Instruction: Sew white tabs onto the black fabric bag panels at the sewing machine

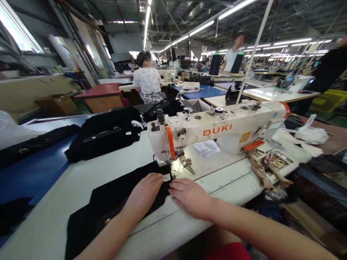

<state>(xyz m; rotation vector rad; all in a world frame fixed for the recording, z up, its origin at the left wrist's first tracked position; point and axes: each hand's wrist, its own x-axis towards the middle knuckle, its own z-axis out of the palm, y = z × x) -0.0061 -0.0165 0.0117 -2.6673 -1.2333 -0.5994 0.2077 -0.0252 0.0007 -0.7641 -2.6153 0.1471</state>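
A black fabric piece [116, 189] lies on the sewing machine's bed, its upper right corner close to the needle area and presser foot [171, 164]. My left hand [145, 193] is closed and rests on this fabric, its fingertips touching a small white label [167, 177] near the corner. At the fabric's right edge, my right hand [189, 196] has its fingers together, gripping the edge just below the needle. The sewing machine [195, 122] is white with an orange lever. A small brass-coloured fitting [107, 221] shows on the fabric beside my left forearm.
More black fabric pieces [105, 131] are stacked at the left, over a blue surface [51, 173]. A parts tray [279, 163] with buckles and tan straps sits at the right. A folded paper [207, 148] lies under the machine arm. Other people work at the back.
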